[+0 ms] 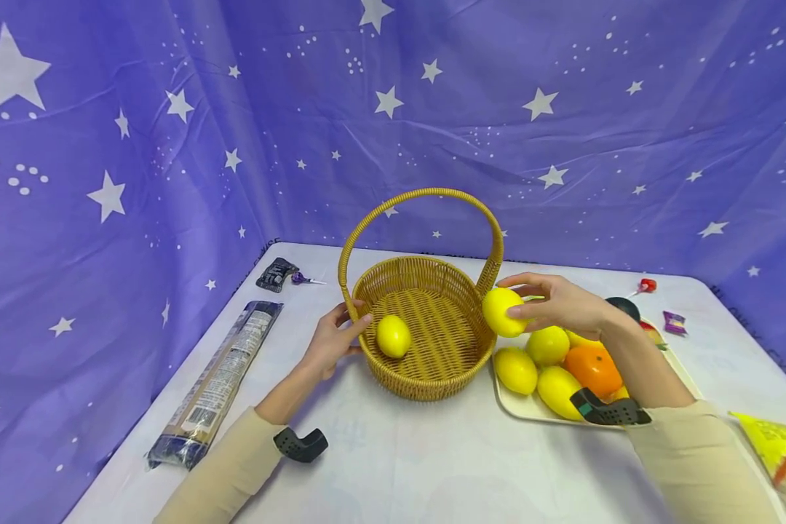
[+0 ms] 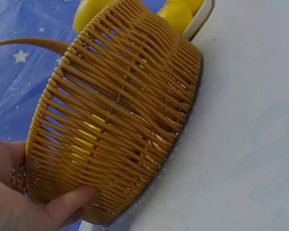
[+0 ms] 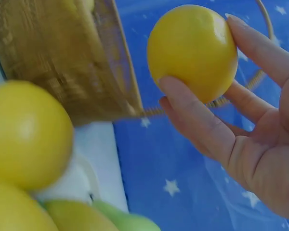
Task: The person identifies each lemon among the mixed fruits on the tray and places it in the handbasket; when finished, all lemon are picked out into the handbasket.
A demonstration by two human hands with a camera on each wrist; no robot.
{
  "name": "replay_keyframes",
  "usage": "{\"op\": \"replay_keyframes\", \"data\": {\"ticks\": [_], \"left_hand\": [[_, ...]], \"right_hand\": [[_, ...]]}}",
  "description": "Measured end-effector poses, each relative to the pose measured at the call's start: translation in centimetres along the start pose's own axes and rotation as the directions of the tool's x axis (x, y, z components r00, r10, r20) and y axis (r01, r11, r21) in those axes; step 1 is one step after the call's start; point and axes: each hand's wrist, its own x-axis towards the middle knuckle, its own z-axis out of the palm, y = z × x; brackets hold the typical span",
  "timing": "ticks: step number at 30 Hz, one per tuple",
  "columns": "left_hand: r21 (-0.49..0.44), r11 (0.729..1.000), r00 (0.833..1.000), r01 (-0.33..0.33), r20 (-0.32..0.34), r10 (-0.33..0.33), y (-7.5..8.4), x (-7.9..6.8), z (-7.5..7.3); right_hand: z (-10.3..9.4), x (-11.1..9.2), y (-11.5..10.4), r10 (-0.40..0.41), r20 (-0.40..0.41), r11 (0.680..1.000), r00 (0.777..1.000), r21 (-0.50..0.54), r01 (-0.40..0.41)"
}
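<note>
A woven wicker basket [image 1: 445, 342] with a tall hoop handle stands on the table. My left hand [image 1: 330, 340] grips its left side, thumb over the rim near the handle's base and fingers against the outer wall [image 2: 111, 110]. One lemon [image 1: 394, 336] lies inside, toward the left. Beside the basket's right rim, my right hand [image 1: 566, 306] pinches another lemon [image 1: 503, 311] between thumb and fingertips, raised above the tray. The right wrist view shows this held lemon [image 3: 190, 50] close to the basket's outer wall [image 3: 48, 62].
To the right, a cream tray [image 1: 517, 412] bears several lemons, an orange-coloured fruit [image 1: 592, 369] and a dark green item [image 1: 622, 307]. A long noodle-like packet [image 1: 225, 378] lies left. Lollipops, small wrapped sweets and a yellow bag [image 1: 782, 444] lie around. A starry cloth [image 1: 458, 145] hangs behind.
</note>
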Motion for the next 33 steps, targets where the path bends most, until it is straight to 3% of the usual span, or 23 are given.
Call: {"op": "replay_keyframes", "data": {"ticks": [9, 16, 27, 33], "left_hand": [[0.005, 1.000, 1.000, -0.009, -0.012, 0.009, 0.3, 0.4, 0.3], [0.008, 0.999, 0.999, -0.032, -0.004, 0.032, 0.3, 0.6, 0.4], [0.035, 0.999, 0.996, -0.017, 0.084, 0.014, 0.3, 1.0, -0.2], [0.051, 0.999, 0.995, -0.005, 0.103, -0.001, 0.3, 1.2, -0.5]], "right_hand": [[3.8, 3.8, -0.3, -0.031, 0.077, 0.997, 0.997, 0.072, 0.025], [7.1, 6.5, -0.2, -0.008, 0.144, 0.993, 0.990, 0.119, -0.009], [11.4, 8.9, -0.6, 0.036, 0.148, 0.998, 0.988, 0.038, -0.042], [13.2, 10.1, -0.1, -0.001, 0.084, 0.988, 0.996, -0.152, 0.013]]}}
